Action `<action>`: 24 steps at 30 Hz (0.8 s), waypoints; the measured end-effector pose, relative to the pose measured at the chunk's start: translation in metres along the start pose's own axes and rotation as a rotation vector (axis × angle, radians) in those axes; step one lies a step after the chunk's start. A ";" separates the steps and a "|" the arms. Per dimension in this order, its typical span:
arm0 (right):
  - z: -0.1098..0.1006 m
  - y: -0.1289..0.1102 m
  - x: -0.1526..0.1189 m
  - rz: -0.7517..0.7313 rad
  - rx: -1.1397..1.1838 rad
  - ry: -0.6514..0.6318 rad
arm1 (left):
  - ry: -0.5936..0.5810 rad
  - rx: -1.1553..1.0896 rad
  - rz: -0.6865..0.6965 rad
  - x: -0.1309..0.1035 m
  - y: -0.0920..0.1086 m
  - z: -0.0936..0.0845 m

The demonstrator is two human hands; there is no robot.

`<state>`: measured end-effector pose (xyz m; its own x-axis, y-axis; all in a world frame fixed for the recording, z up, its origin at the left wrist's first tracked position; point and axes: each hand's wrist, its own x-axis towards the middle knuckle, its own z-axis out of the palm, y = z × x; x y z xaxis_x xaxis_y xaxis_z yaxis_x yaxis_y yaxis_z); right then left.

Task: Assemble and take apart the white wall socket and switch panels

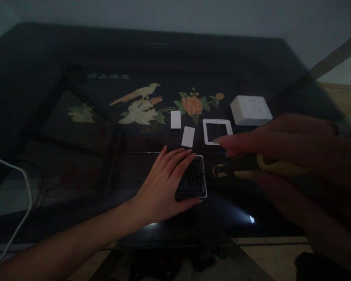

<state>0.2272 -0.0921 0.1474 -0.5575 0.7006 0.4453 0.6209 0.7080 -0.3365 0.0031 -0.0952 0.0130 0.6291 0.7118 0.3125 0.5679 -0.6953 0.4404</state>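
1. Nearest, the right hand (321, 156) pinches the screwdriver (242, 166), its long axis toward nine o'clock.
2. There, the closer left hand (160, 183) holds the dark box (194, 184) between thumb and fingers.
3. The white frame (205, 134) lies beyond, at one o'clock.

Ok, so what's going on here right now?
The left hand steadies a white-rimmed black box on the table, while the right hand holds a screwdriver pointed at it; it's too dim to tell whether the tip touches. Beyond them lie two small white plates, a white frame and a white socket box.
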 end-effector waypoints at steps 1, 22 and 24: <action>0.000 0.000 0.001 -0.003 -0.013 0.002 | -0.002 0.012 0.003 0.001 0.001 0.000; 0.001 -0.006 0.002 0.056 -0.081 0.066 | -0.052 0.040 -0.039 0.014 0.013 -0.004; 0.000 -0.007 0.002 0.068 -0.051 0.064 | -0.037 0.039 -0.029 0.014 0.012 -0.003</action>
<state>0.2216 -0.0962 0.1502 -0.4780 0.7383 0.4758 0.6843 0.6526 -0.3252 0.0168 -0.0932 0.0246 0.6308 0.7281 0.2682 0.6063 -0.6782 0.4152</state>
